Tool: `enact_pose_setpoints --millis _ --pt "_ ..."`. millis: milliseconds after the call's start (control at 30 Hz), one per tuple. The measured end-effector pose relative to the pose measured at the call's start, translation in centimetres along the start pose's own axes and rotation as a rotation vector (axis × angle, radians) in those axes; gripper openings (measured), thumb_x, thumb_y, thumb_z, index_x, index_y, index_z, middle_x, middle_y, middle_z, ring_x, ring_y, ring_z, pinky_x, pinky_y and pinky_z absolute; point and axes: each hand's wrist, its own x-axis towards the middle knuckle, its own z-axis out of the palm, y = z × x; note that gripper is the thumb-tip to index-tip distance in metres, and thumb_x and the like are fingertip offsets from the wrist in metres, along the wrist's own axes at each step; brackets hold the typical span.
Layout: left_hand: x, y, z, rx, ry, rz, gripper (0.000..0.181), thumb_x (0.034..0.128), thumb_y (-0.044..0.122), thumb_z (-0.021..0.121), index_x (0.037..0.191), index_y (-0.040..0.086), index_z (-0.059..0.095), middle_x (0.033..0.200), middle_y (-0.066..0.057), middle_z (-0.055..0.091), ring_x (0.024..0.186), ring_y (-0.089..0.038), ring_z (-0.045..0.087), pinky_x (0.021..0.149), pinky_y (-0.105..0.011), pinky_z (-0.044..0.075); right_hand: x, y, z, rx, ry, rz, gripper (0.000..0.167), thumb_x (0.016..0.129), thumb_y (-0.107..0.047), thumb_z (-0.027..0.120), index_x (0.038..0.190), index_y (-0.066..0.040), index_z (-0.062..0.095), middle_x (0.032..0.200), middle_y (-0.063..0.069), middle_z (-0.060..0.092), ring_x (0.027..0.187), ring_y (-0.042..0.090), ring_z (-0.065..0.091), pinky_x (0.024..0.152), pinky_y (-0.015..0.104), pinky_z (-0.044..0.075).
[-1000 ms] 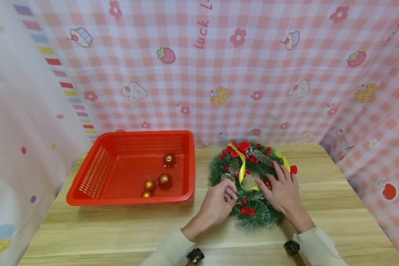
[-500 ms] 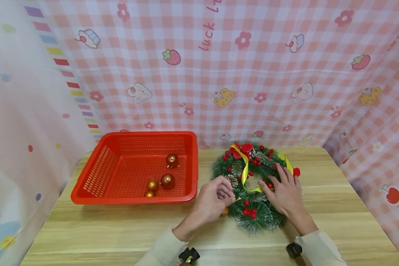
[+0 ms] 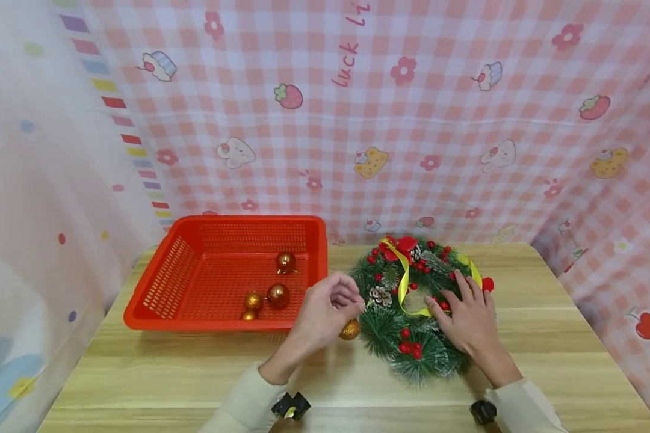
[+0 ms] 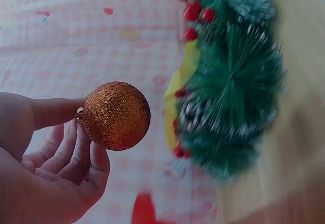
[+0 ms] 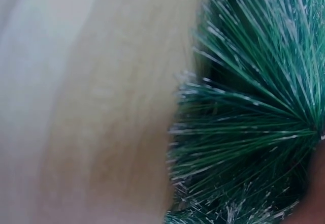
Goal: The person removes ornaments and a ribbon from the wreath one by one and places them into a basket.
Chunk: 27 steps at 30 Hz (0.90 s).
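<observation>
Between thumb and fingers my left hand (image 3: pixel 327 313) pinches a glittery gold Christmas ball (image 4: pixel 117 116) by its small gold cap. In the head view the ball hangs just left of the green wreath (image 3: pixel 379 334), apart from it. The wreath lies on the table and carries red berries (image 3: pixel 410 349), a pinecone (image 3: pixel 380 296), a red flower (image 3: pixel 406 245) and a yellow ribbon (image 3: pixel 404 282). On the wreath's right side rests my right hand (image 3: pixel 468 319), fingers spread. The right wrist view shows mostly green needles (image 5: pixel 254 127) and a dark bit of the hand at the edge.
A red plastic basket (image 3: pixel 189 325) stands on the left of the wooden table (image 3: pixel 195 379). Several gold and copper Christmas balls (image 3: pixel 278 295) lie in it. Behind the table hangs a pink checked curtain (image 3: pixel 325 132).
My left hand has moved left, away from the wreath and toward the basket, bringing the gold ball into sight. The right hand has stayed on the wreath. The head view has shifted slightly.
</observation>
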Motion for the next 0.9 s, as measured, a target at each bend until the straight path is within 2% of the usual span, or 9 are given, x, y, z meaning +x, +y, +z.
enact_pose_setpoints --millis 167,400,600,767,900 --pt "0.3 0.1 -2.5 0.039 0.086 0.009 0.017 0.085 0.001 0.074 0.095 0.009 0.062 0.086 0.0 0.069 0.079 -0.012 0.065 0.074 -0.028 0.054 0.0 -0.1 -0.1 0.002 -0.001 -0.007 0.066 0.1 -0.056 0.043 0.125 0.002 0.064 0.157 0.027 0.026 0.141 0.049 0.022 0.109 0.071 0.015" --pt "0.1 0.0 -5.6 0.074 0.213 -0.028 0.017 0.086 0.004 0.075 0.094 0.013 0.063 0.086 0.0 0.069 0.076 -0.018 0.063 0.071 -0.031 0.053 0.0 -0.1 -0.1 0.005 0.002 -0.012 0.066 0.1 -0.056 0.044 0.129 0.001 0.061 0.157 0.027 0.025 0.141 0.05 0.022 0.109 0.071 0.016" --pt "0.0 -1.1 -7.6 0.122 0.27 -0.057 0.016 0.0877 0.006 0.074 0.096 0.012 0.062 0.088 -0.001 0.069 0.075 -0.019 0.061 0.07 -0.03 0.053 -0.2 0.0 -0.2 0.005 0.012 -0.016 0.066 0.099 -0.055 0.046 0.134 0.0 0.058 0.156 0.028 0.026 0.14 0.05 0.023 0.107 0.072 0.016" --pt "0.0 -2.3 -8.9 0.16 0.312 -0.065 0.016 0.0866 0.004 0.074 0.095 0.011 0.063 0.087 -0.003 0.07 0.074 -0.019 0.061 0.068 -0.029 0.051 -0.1 -0.1 -0.2 0.001 0.011 -0.027 0.066 0.099 -0.054 0.047 0.137 0.0 0.055 0.156 0.028 0.027 0.14 0.05 0.024 0.107 0.073 0.017" --pt "-0.1 -3.1 -9.8 0.17 0.334 -0.062 0.016 0.0858 0.002 0.074 0.094 0.009 0.063 0.087 -0.006 0.07 0.076 -0.019 0.063 0.071 -0.029 0.051 -0.1 -0.1 -0.2 -0.004 0.001 -0.031 0.067 0.1 -0.054 0.045 0.139 -0.001 0.053 0.156 0.029 0.027 0.139 0.051 0.024 0.106 0.073 0.018"
